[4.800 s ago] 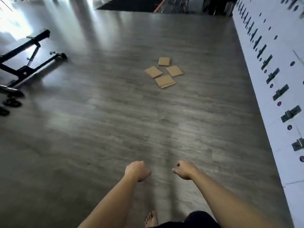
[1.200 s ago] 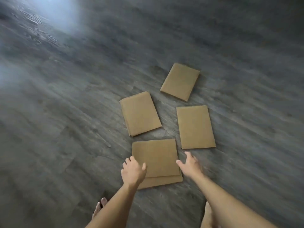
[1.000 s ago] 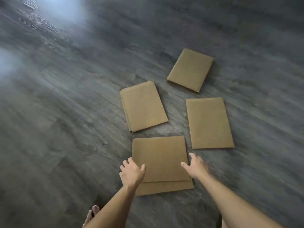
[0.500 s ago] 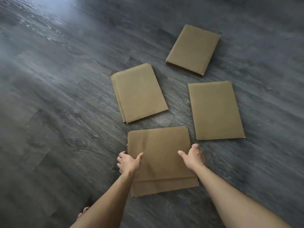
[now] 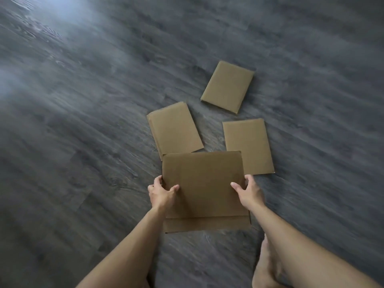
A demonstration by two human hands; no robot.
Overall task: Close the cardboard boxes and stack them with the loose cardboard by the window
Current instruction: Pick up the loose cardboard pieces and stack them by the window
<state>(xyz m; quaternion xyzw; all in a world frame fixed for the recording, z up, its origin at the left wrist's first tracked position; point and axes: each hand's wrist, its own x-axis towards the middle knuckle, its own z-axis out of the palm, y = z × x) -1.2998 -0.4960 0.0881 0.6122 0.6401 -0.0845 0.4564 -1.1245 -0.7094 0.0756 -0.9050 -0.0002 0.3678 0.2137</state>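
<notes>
A large flat brown cardboard piece (image 5: 204,190), two layers thick with the lower layer showing at its near edge, is held just above the grey floor. My left hand (image 5: 161,193) grips its left edge, thumb on top. My right hand (image 5: 248,193) grips its right edge the same way. Three smaller flat cardboard pieces lie on the floor beyond it: one at the left (image 5: 174,129), one at the right (image 5: 248,145), one farther back (image 5: 227,86). The held piece overlaps the near corners of the left and right ones in view.
Grey wood-look floor (image 5: 83,142) fills the view, with a bright patch of light at the upper left. My bare foot (image 5: 268,265) stands at the lower right, near the held cardboard's near edge.
I walked up to the cardboard pieces and bent down. Both hands closed on the side edges of the nearest large piece and lifted it off the floor.
</notes>
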